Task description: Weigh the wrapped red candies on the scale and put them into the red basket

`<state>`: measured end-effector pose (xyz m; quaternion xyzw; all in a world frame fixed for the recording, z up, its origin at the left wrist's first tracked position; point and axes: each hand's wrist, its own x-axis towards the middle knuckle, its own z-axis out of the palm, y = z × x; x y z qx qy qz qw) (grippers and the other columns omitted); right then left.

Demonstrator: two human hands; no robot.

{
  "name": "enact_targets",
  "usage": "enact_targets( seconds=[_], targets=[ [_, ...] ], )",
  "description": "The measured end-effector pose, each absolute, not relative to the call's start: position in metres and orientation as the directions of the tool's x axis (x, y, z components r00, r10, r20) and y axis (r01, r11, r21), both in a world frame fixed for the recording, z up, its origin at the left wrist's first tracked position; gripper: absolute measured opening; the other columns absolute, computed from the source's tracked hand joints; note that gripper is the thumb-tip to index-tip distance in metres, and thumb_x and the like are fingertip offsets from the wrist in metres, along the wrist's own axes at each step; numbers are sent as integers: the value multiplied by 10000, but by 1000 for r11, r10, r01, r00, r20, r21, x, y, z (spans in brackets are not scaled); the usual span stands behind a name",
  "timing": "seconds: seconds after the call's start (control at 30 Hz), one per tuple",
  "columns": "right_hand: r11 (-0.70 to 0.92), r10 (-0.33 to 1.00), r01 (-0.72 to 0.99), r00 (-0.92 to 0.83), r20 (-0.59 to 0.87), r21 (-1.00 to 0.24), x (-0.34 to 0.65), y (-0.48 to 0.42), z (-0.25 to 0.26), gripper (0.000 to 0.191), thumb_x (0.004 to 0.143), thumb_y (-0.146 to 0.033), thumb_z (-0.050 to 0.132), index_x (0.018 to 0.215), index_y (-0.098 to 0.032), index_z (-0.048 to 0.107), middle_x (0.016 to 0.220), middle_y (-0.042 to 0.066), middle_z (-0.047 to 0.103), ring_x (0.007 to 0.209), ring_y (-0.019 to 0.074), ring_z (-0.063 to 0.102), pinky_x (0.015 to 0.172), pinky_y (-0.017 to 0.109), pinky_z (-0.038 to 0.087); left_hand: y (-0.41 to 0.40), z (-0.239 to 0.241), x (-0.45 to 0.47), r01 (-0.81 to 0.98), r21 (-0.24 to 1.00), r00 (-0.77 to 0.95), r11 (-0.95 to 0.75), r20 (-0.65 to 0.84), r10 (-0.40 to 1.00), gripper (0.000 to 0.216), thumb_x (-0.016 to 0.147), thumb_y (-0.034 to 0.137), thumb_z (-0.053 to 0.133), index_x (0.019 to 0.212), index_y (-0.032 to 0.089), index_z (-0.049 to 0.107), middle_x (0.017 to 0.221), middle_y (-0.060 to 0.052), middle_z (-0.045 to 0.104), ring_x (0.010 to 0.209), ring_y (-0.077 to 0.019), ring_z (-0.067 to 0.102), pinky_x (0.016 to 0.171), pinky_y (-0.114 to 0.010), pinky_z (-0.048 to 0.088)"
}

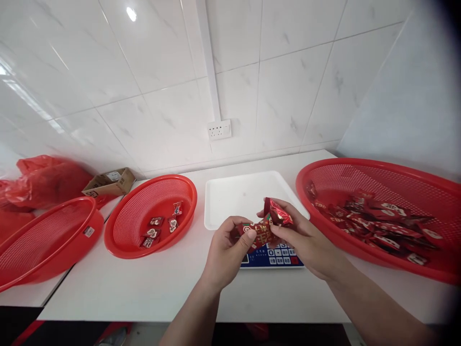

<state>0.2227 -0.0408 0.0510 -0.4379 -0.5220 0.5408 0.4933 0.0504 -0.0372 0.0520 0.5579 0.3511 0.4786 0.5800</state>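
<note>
My left hand [230, 250] is closed on a red printed snack packet [260, 236], thumb on top. My right hand [306, 238] is closed around the other end, where a shiny red wrapper [279, 214] sticks up; I cannot tell if this is one packet or more than one. Both hands are above the front of a weighing scale with a white pan [245, 190] and a blue keypad [277, 257], partly covered by the hands. To the right, a big red basket [378, 166] holds many similar red packets [382, 218].
A smaller red basket [124, 206] with several small wrapped pieces [156, 221] stands left of the scale. Farther left are another red basket [72, 240], an open cardboard box [111, 182] and red plastic bags [50, 182]. A wall socket [219, 129] is behind the white table [151, 293].
</note>
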Motion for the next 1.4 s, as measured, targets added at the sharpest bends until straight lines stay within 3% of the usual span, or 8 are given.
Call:
enact_targets(
  seconds=[0.27, 0.4, 0.57, 0.7, 0.93, 1.1, 1.23, 1.4],
  targets=[
    [217, 975, 57, 38, 219, -975, 222, -43, 54, 424, 802, -492, 614, 1164, -290, 522, 1010, 55, 629, 911, 225, 621, 701, 362, 582, -36, 53, 48, -193, 981, 285, -27, 82, 955, 299, 766, 423, 700, 829, 163, 566, 744, -4, 614, 652, -107, 559, 605, -229, 461],
    [265, 961, 65, 69, 269, -962, 224, -41, 53, 403, 831, -438, 608, 1187, -276, 513, 1077, 64, 610, 956, 212, 612, 742, 347, 574, -37, 55, 46, -229, 973, 336, -7, 86, 938, 328, 747, 349, 733, 995, 230, 554, 784, 39, 513, 667, -87, 524, 590, -204, 476],
    [282, 956, 98, 59, 288, -954, 227, -40, 55, 415, 829, -402, 623, 1216, -307, 506, 1066, 41, 592, 880, 171, 613, 680, 286, 567, -42, 57, 44, -134, 984, 586, 115, -15, 811, 593, 768, 301, 715, 1287, 297, 429, 864, 11, 511, 677, -108, 544, 634, -270, 504],
    [263, 965, 85, -4, 264, -961, 223, -44, 61, 400, 834, -366, 616, 1219, -318, 515, 1068, 37, 593, 857, 160, 621, 648, 261, 571, -45, 61, 47, -87, 996, 640, 4, 52, 766, 511, 817, 332, 670, 1279, 233, 475, 1007, -51, 570, 861, -171, 564, 786, -321, 480],
    [276, 961, 79, -25, 275, -958, 220, -48, 68, 402, 844, -394, 596, 1226, -293, 526, 1130, 69, 614, 883, 188, 645, 689, 301, 590, -42, 61, 49, -161, 987, 513, 3, 81, 854, 343, 870, 382, 593, 1144, 177, 585, 1061, -87, 651, 962, -215, 597, 813, -325, 481],
    [154, 986, -147, -42, 162, -977, 225, -43, 64, 389, 884, -440, 532, 1243, -290, 518, 1271, 87, 571, 1026, 246, 621, 746, 391, 581, -40, 60, 49, -287, 958, 405, -21, 141, 903, 260, 851, 342, 626, 1059, 189, 599, 1021, -65, 685, 928, -201, 635, 834, -330, 483],
    [60, 997, -322, -26, 72, -945, 228, -40, 62, 329, 866, -457, 541, 1145, -287, 578, 1160, 68, 648, 1031, 261, 625, 751, 410, 564, -38, 59, 46, -348, 936, 292, -43, 152, 944, 195, 826, 290, 658, 981, 200, 583, 952, -39, 694, 894, -189, 646, 787, -310, 501],
    [29, 995, -195, -87, 47, -980, 232, -45, 62, 327, 831, -487, 594, 1042, -241, 634, 1079, 70, 654, 902, 207, 642, 664, 320, 561, -36, 58, 41, -354, 933, 202, -62, 141, 969, 209, 814, 286, 671, 975, 208, 564, 924, -21, 678, 869, -169, 637, 785, -305, 508]
  ],
)
